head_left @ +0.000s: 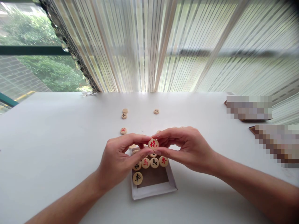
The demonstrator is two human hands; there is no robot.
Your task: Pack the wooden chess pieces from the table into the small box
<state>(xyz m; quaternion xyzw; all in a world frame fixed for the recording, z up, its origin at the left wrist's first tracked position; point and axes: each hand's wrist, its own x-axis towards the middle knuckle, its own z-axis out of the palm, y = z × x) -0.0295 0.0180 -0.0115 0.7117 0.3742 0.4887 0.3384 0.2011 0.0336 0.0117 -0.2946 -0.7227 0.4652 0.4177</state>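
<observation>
Between the fingertips of both hands is a round wooden Chinese chess piece [153,144] with a red character, its face turned toward me. My left hand [127,152] pinches it from the left, and my right hand [184,147] pinches it from the right. Below them lies a shallow white box [155,190] with a brown inside. Several pieces sit in rows in its far part, among them a red-marked piece [145,163] and a black-marked piece [154,163]. Another black-marked piece [137,178] lies alone at the left of a nearer row. My hands hide part of the box.
On the white table [58,149], loose pieces lie beyond the box, including a red-marked one [123,131] and a black-marked one [156,111]. Two blurred-out brown-edged objects [249,109] are at the right. A string curtain [149,46] hangs behind the table.
</observation>
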